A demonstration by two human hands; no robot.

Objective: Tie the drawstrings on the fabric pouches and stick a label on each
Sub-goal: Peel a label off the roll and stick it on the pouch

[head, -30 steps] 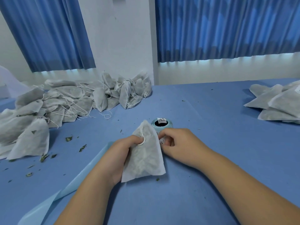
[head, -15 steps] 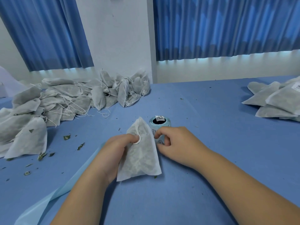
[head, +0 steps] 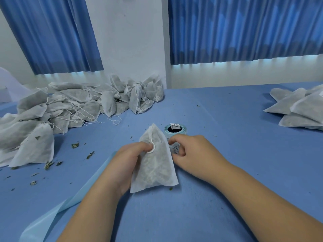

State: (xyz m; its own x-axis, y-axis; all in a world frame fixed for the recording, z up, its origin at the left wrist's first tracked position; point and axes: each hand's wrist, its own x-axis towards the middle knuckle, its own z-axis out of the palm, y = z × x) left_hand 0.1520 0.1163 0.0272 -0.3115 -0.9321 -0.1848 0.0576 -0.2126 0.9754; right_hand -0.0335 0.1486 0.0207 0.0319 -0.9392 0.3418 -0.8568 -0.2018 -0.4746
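Observation:
A white fabric pouch [head: 155,166] filled with dried leaves stands tilted on the blue table, its neck drawn to a point. My left hand [head: 127,159] grips its left side, with a loop of drawstring [head: 150,149] by my fingertip. My right hand [head: 192,152] is curled at the label roll [head: 175,131] just behind the pouch, its thumb and fingers pinching a printed label [head: 175,148] at the roll's side. The roll is pale blue with a dark core.
A large heap of pouches with loose strings [head: 73,109] covers the table's left and back. A smaller stack of pouches [head: 300,109] lies at the far right. A pale blue backing strip [head: 57,212] trails toward the lower left. Dried leaf bits [head: 75,145] lie scattered left.
Both hands, the pouch and the roll keep the same arrangement; only my head shifts slightly, so the scene sits a little differently in view.

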